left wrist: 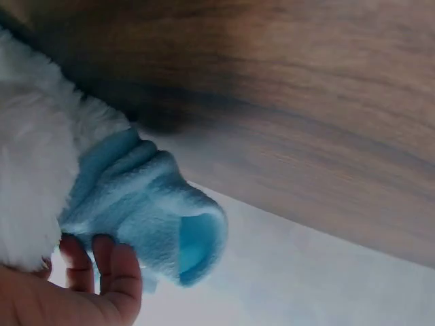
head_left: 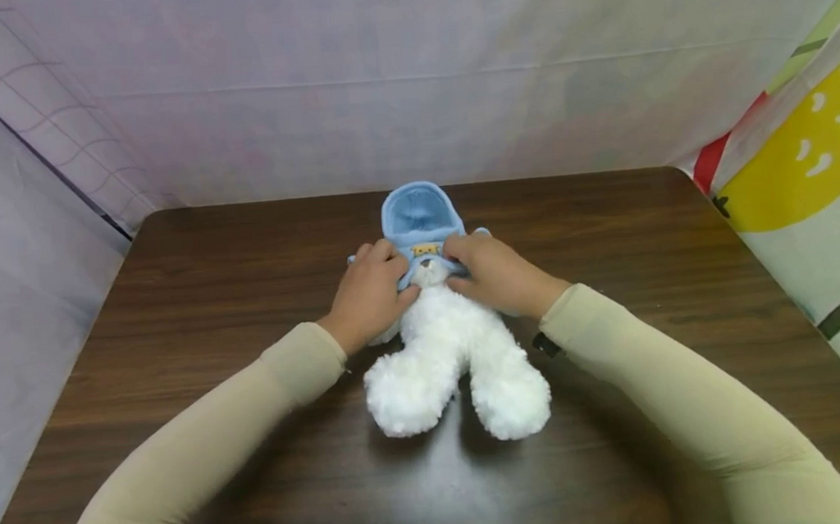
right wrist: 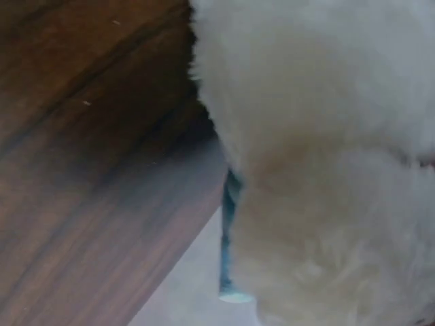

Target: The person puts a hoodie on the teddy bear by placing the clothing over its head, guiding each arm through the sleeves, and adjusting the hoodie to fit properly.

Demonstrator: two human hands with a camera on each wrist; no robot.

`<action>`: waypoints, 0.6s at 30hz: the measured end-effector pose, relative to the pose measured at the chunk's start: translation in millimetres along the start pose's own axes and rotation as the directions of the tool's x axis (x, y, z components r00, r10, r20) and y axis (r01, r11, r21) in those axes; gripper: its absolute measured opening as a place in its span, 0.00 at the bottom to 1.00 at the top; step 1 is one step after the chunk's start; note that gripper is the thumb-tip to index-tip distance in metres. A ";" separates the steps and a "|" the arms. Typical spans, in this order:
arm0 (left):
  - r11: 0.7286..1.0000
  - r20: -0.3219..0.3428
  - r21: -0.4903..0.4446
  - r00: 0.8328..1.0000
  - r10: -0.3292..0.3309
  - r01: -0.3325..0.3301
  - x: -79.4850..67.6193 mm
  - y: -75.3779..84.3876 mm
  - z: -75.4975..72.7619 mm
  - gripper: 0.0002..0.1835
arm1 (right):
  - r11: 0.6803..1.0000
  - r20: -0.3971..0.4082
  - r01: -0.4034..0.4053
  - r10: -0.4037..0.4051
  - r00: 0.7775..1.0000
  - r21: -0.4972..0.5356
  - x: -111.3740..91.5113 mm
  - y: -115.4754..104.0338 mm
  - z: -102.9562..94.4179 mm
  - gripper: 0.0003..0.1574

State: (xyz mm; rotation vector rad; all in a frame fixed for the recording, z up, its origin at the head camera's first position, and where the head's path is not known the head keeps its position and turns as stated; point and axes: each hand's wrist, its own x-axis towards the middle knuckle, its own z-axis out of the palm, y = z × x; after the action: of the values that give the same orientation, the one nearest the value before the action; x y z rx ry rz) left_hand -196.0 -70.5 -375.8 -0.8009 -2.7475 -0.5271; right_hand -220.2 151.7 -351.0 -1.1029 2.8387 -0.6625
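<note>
A white plush toy (head_left: 447, 326) lies on its back on the table, legs toward me, its small dark nose showing. A light blue fleece doll's garment (head_left: 419, 213) with a small yellow patch covers the toy's head end, and its far end gapes in a round opening. My left hand (head_left: 369, 295) grips the garment's left edge beside the nose, fingers curled on the cloth in the left wrist view. On the opposite side, my right hand (head_left: 503, 276) grips the right edge. In the right wrist view, white fur (right wrist: 326, 136) hides that hand.
The dark brown wooden table (head_left: 242, 259) has its far edge just behind the garment. A pale curtain (head_left: 376, 76) hangs beyond it, and a printed cloth with a yellow shape (head_left: 804, 149) is at the right.
</note>
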 end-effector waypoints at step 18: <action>0.980 0.122 -0.172 0.985 0.118 -0.096 -23.2 1.5 -12.5 0.34 | 0.989 0.060 0.142 -0.139 0.988 -0.047 -39.5 1.1 4.2 0.45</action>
State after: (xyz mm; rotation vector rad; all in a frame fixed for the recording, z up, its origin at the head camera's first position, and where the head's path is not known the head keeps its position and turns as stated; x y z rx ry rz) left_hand -174.5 -85.2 -371.3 -1.0524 -2.7858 -0.7116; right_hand -190.6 176.4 -360.3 -1.3183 2.7641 -0.5591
